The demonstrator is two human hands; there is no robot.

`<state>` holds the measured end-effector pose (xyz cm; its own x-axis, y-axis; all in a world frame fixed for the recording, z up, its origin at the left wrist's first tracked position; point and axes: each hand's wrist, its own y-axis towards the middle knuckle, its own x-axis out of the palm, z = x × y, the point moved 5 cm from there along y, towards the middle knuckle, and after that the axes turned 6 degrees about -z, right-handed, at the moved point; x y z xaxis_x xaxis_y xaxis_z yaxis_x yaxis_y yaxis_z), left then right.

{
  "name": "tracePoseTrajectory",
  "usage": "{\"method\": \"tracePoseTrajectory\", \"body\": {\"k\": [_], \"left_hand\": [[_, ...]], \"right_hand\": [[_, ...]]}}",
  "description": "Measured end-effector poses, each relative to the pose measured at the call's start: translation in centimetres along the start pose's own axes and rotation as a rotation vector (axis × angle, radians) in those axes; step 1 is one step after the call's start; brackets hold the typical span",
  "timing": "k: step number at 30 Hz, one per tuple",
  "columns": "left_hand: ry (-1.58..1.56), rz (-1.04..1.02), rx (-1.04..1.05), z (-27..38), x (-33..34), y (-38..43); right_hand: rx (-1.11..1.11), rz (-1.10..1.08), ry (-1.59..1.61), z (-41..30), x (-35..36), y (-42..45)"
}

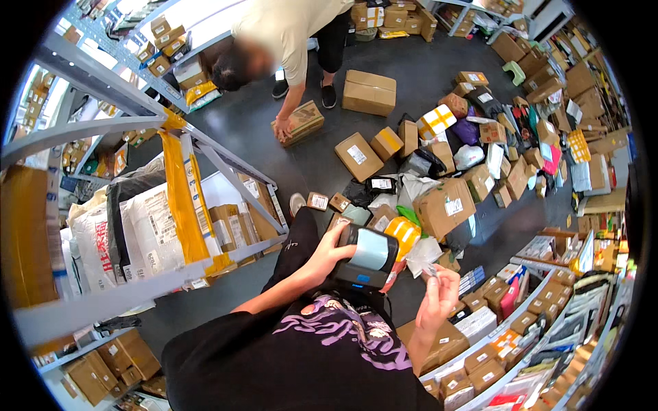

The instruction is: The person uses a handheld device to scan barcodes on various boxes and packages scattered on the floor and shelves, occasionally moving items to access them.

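Note:
My left hand (pixel 329 254) grips a black portable label printer (pixel 360 275) in front of my waist. A pale blue sheet (pixel 371 249), which looks like label paper, covers much of its top. My right hand (pixel 437 298) is raised to the right of the printer, thumb and fingertips pinched on a small pale scrap (pixel 431 271). Whether the scrap is a label or film is too small to tell. Just beyond those fingertips, in the picture, lies a whitish plastic-wrapped parcel (pixel 422 255). A yellow-taped parcel (pixel 402 234) shows past the printer's far edge.
Cartons and bagged parcels (pixel 444 200) heap across the grey floor (pixel 247 123) ahead and right. Another person (pixel 288 46) bends over a carton (pixel 307 123), one hand on it. A metal rack (pixel 226 169) with parcels stands close on my left; loaded shelves (pixel 493 354) curve along my right.

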<state>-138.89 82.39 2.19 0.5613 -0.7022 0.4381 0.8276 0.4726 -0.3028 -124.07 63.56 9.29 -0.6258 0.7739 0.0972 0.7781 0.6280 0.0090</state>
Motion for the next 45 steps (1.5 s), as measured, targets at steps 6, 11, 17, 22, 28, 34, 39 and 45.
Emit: {"method": "tracePoseTrajectory", "body": {"k": [6, 11, 17, 22, 28, 34, 39, 45], "left_hand": [[-0.089, -0.031, 0.133, 5.8, -3.4, 13.5], [0.021, -0.113, 0.117, 13.5, -9.0, 21.0], [-0.028, 0.02, 0.124, 22.6, -17.9, 23.0], [-0.183, 0.095, 0.224, 26.3, -23.8, 23.2], [-0.276, 0.219, 0.339, 28.1, -28.4, 24.1], [-0.443, 0.327, 0.587, 33.2, -34.0, 21.5], [-0.586, 0.306, 1.013, 35.5, -39.6, 18.4], [-0.722, 0.248, 1.383, 38.0, -47.3, 17.4]], "right_hand": [[-0.155, 0.173, 0.16, 0.9, 4.3, 9.2], [-0.145, 0.222, 0.232, 1.5, 12.5, 20.8], [-0.088, -0.047, 0.316, 1.5, 26.0, 31.4], [-0.055, -0.382, 0.34, 0.4, 34.1, 37.6], [-0.006, -0.657, 0.307, 0.9, 41.7, 44.3], [0.067, -0.884, 0.344, 3.1, 49.5, 50.1], [0.029, -1.141, 0.21, 2.9, 55.4, 53.2], [0.162, -1.3, 0.145, 4.3, 62.3, 53.7]]}}
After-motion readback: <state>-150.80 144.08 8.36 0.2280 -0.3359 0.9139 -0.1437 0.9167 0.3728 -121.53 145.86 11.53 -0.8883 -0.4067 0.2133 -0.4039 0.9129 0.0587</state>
